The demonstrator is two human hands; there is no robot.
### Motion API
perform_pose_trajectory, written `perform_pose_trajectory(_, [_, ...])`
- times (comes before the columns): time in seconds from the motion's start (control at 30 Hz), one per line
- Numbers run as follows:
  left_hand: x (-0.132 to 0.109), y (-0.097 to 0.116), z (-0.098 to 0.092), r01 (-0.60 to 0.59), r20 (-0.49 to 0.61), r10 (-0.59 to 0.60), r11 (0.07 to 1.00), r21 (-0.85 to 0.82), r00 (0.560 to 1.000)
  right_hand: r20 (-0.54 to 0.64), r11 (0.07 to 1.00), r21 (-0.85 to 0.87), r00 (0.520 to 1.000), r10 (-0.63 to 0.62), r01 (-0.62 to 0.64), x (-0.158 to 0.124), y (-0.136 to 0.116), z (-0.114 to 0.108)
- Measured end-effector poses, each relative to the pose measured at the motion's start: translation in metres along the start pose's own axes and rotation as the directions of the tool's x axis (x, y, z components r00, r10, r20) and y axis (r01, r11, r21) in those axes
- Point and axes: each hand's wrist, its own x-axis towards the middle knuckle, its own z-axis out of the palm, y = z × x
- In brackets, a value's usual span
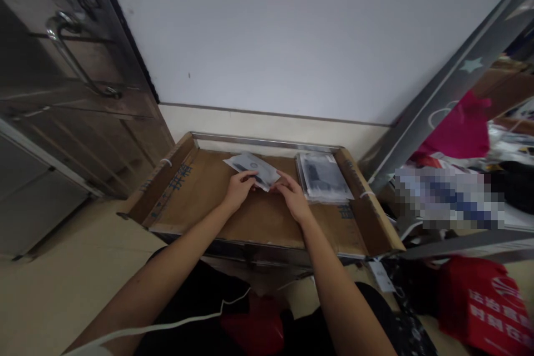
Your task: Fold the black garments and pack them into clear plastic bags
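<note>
Between my two hands is a frosted plastic pouch (246, 163) with a dark item showing inside it, held tilted just above the cardboard-lined table. My left hand (239, 192) has its fingers closed on the pouch's near left edge, and my right hand (292, 193) grips its right end. What exactly the dark item is, I cannot tell. To the right of my right hand lies a stack of similar flat clear pouches (325, 175) with dark contents.
The cardboard tray surface (258, 228) has raised flaps at its left and right sides. A white wall (267, 39) rises behind it. At left is a door with a metal handle (79, 64). A pink cloth (463, 130) and a red bag (484, 300) are at right. A white cable (179, 321) crosses below.
</note>
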Motion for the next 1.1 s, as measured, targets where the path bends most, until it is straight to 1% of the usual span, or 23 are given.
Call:
perform_pose_trajectory(0.07, [0.001, -0.001, 0.001, -0.004, 0.041, 0.004, 1.0, -0.009, 0.999, -0.003, 0.998, 0.058, 1.0, 0.031, -0.031, 0.004, 0.0, 0.005])
perform_pose_trajectory(0.17, [0.001, 0.001, 0.005, 0.014, 0.013, -0.013, 0.997, -0.079, 1.0, -0.022, 0.992, 0.086, 0.995, 0.095, -0.093, 0.008, -0.001, 0.01])
perform_pose_trajectory(0.23, [0.001, 0.002, 0.007, 0.03, -0.001, -0.03, 0.991, -0.134, 1.0, 0.011, 0.982, 0.097, 0.987, 0.16, -0.16, 0.01, -0.003, 0.013])
perform_pose_trajectory(0.3, [0.002, 0.001, 0.008, 0.045, -0.016, -0.048, 0.984, -0.171, 0.999, 0.072, 0.965, 0.14, 0.974, 0.215, -0.224, 0.015, -0.005, 0.015])
perform_pose_trajectory(0.37, [0.003, -0.001, 0.007, 0.052, -0.041, -0.061, 0.982, -0.182, 0.997, 0.112, 0.943, 0.212, 0.965, 0.237, -0.256, 0.02, -0.006, 0.017])
perform_pose_trajectory(0.43, [0.003, -0.002, 0.007, 0.049, -0.064, -0.06, 0.985, -0.166, 0.996, 0.122, 0.925, 0.267, 0.961, 0.247, -0.272, 0.025, -0.005, 0.018])
perform_pose_trajectory(0.6, [0.001, 0.001, 0.006, 0.042, -0.046, -0.048, 0.992, -0.121, 0.998, 0.103, 0.933, 0.274, 0.971, 0.215, -0.236, 0.027, 0.0, 0.019])
perform_pose_trajectory(0.73, [-0.003, 0.004, 0.009, 0.031, 0.063, -0.028, 0.999, -0.044, 0.998, 0.092, 0.936, 0.287, 0.978, 0.186, -0.205, 0.022, 0.001, 0.019])
perform_pose_trajectory(0.83, [-0.006, 0.003, 0.01, 0.049, 0.127, -0.047, 0.999, -0.008, 0.991, 0.082, 0.941, 0.283, 0.982, 0.17, -0.186, 0.021, 0.002, 0.019])
perform_pose_trajectory(0.97, [-0.007, 0.003, 0.012, 0.051, 0.137, -0.05, 0.999, 0.001, 0.989, 0.079, 0.95, 0.265, 0.985, 0.15, -0.166, 0.02, 0.004, 0.02])
perform_pose_trajectory(1.1, [-0.008, 0.004, 0.013, 0.057, 0.105, -0.054, 0.998, -0.024, 0.993, 0.097, 0.954, 0.255, 0.986, 0.137, -0.158, 0.019, 0.005, 0.022])
